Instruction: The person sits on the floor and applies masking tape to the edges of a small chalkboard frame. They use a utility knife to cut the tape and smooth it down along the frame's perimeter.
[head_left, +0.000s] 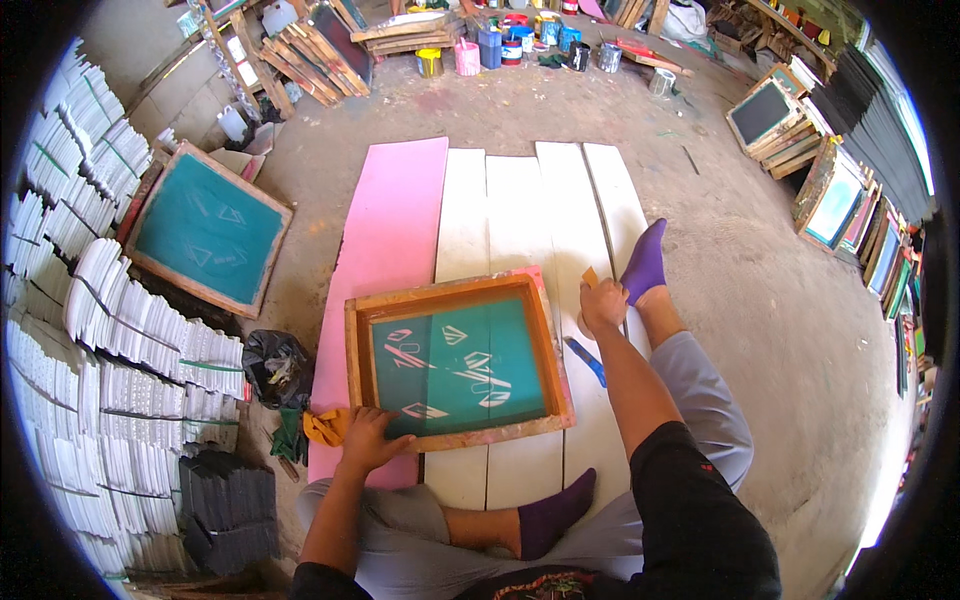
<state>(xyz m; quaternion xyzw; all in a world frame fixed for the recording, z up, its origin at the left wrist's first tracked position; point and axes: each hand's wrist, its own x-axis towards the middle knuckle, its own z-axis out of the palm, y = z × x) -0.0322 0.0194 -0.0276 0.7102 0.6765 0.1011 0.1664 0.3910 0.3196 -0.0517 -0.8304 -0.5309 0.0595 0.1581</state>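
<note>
A wooden silk-screen frame [460, 441] with green mesh and pale line shapes lies over pink and white sheets. At its near left corner, my left hand [370, 442] grips the wood with thumb and fingers spread around it. My right hand [602, 305] is closed beyond the frame's right side, close to my foot. A tan piece, perhaps tape [590, 275], sticks out past its fingers; the rest is covered by the hand. Between that hand and the frame lies a blue cutter knife [586, 361]. A yellow-orange cloth [326, 427] is beside my left hand.
Another green screen [205, 230] leans at the left, near stacked white sheets [150, 370]. A black plastic bag [277, 368] stands beside the pink sheet [390, 220]. My purple-socked feet [645, 262] rest on or beside the white sheets [512, 215]. Paint cans [467, 57] stand at the back.
</note>
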